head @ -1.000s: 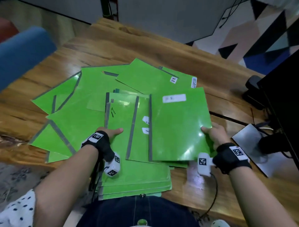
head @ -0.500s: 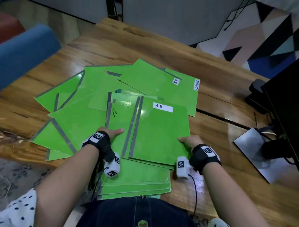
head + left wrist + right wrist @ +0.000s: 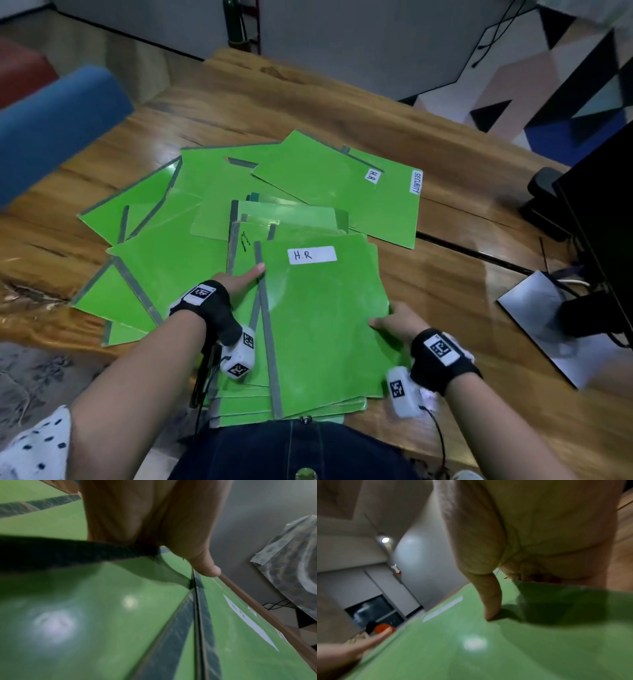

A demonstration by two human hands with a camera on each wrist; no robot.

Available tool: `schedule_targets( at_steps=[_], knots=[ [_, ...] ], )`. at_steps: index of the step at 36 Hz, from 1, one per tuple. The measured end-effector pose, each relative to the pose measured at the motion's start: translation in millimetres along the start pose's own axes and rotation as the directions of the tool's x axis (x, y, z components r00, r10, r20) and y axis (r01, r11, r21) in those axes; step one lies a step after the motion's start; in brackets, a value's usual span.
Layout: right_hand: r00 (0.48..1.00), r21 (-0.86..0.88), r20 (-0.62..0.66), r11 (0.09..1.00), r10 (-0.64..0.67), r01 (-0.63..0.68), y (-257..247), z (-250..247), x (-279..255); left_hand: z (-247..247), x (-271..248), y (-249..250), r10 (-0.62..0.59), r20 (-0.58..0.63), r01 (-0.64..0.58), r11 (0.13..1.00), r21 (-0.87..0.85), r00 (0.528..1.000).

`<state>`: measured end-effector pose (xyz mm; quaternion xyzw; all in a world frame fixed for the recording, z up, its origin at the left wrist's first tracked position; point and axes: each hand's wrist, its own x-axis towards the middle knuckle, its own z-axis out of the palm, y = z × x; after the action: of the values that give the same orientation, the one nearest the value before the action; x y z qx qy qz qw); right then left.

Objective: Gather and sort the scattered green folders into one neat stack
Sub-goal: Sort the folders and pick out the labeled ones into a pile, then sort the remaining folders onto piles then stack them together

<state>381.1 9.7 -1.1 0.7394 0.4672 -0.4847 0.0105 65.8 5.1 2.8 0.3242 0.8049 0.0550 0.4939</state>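
From the head camera, the H.R folder (image 3: 322, 315) lies on top of the near stack (image 3: 284, 407), which sits at the desk's near edge against the person's lap. The right hand (image 3: 394, 322) pinches this folder's right edge, thumb on top and fingers tucked beneath, probably to steer it square onto the stack. The left hand (image 3: 239, 282) lies flat, fingers straight, beside the folder's grey spine (image 3: 269, 342), thumb touching it, likely acting as a stop so the spines line up. Beyond and left of the H.R folder, the scattered folders (image 3: 154, 253) fan out overlapping, one marked SECURITY (image 3: 387, 209) to the far right. The desk (image 3: 445, 274) is glossy wood with a seam; right of the H.R folder stands a dark monitor (image 3: 603, 233) on a grey base.

From the left wrist, the thumb (image 3: 205, 568) rests against the spine's edge, the white label (image 3: 248, 620) beyond it; the other fingers are hidden.

From the right wrist, the thumb (image 3: 489, 601) presses down on the green cover (image 3: 471, 649), the fingers under it; grey walls and a ceiling light (image 3: 385, 539) show behind.
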Motion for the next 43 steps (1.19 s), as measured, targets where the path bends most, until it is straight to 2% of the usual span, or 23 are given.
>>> schedule_targets(
  at_steps=[3, 6, 9, 11, 14, 17, 20, 22, 25, 28, 30, 32, 34, 37, 39, 41, 43],
  knots=[
    [0.995, 0.033, -0.094, 0.999, -0.036, 0.039, 0.3, 18.6, 3.5, 1.6, -6.8, 3.4, 0.003, 0.032, -0.003, 1.0, -0.009, 0.999],
    [0.987, 0.073, -0.163, 0.997, 0.005, 0.007, -6.5, 24.6, 5.3, 5.2, -5.9, 2.7, 0.001, 0.013, 0.0, 1.0, -0.03, 1.0],
    [0.99, 0.14, -0.143, 0.99, 0.013, 0.007, -14.4, 26.8, 8.5, 7.8, -6.7, 2.6, -0.003, 0.022, 0.004, 0.999, -0.036, 1.0],
    [0.991, 0.125, -0.134, 0.992, -0.01, 0.027, -24.4, 28.6, 6.7, 8.3, -8.2, 6.1, -0.003, 0.036, 0.005, 0.999, -0.051, 0.999],
    [0.997, 0.069, -0.025, 0.995, -0.075, 0.077, -42.8, 32.7, -4.8, 8.1, -10.2, 14.5, 0.001, 0.037, 0.003, 0.994, -0.112, 0.999],
    [0.993, 0.077, 0.1, 0.996, -0.06, 0.052, -51.0, 39.0, -12.4, 9.3, -11.3, 20.3, -0.008, -0.009, 0.006, 0.98, -0.201, 1.0],
    [0.991, 0.079, 0.114, 0.995, -0.075, 0.066, -46.6, 41.6, -12.6, 15.8, -15.0, 21.5, -0.03, -0.119, -0.002, 0.965, -0.261, 0.992],
    [0.988, 0.142, 0.117, 0.986, -0.105, 0.088, -42.0, 37.4, -13.9, 21.5, -19.7, 22.2, -0.018, -0.203, -0.046, 0.951, -0.304, 0.979],
    [0.993, 0.304, -0.005, 0.945, -0.122, 0.117, -32.3, 26.7, -11.9, 27.3, -25.5, 25.0, 0.033, -0.289, -0.134, 0.932, -0.338, 0.957],
    [0.989, 0.466, -0.109, 0.873, -0.103, 0.143, -20.3, 21.2, -6.4, 32.3, -35.5, 30.9, 0.086, -0.314, -0.202, 0.912, -0.358, 0.945],
    [0.992, 0.61, -0.094, 0.782, -0.088, 0.127, -12.4, 20.3, -4.5, 35.5, -43.1, 37.0, 0.125, -0.281, -0.232, 0.891, -0.39, 0.952],
    [0.989, 0.664, -0.112, 0.732, -0.1, 0.149, -6.5, 15.3, -2.6, 36.7, -48.6, 45.0, 0.182, -0.234, -0.267, 0.874, -0.407, 0.955],
    [0.989, 0.672, -0.132, 0.728, -0.061, 0.134, -3.5, 8.9, -1.0, 36.3, -50.5, 53.8, 0.248, -0.177, -0.3, 0.865, -0.401, 0.952],
    [0.97, 0.655, -0.24, 0.732, -0.034, 0.187, -4.1, -4.1, 1.4, 35.9, -56.8, 68.5, 0.323, -0.094, -0.332, 0.847, -0.414, 0.942],
    [0.954, 0.649, -0.299, 0.728, -0.02, 0.219, -4.4, -15.2, -0.4, 37.3, -61.5, 75.1, 0.382, 0.015, -0.343, 0.847, -0.405, 0.924],
    [0.935, 0.642, -0.355, 0.721, -0.023, 0.261, -0.7, -25.5, 0.2, 38.7, -64.9, 76.9, 0.424, 0.138, -0.354, 0.864, -0.357, 0.895],
    [0.91, 0.606, -0.413, 0.738, -0.028, 0.298, 5.8, -34.5, 2.7, 38.7, -54.7, 69.5, 0.418, 0.183, -0.364, 0.892, -0.266, 0.89]
  ],
)
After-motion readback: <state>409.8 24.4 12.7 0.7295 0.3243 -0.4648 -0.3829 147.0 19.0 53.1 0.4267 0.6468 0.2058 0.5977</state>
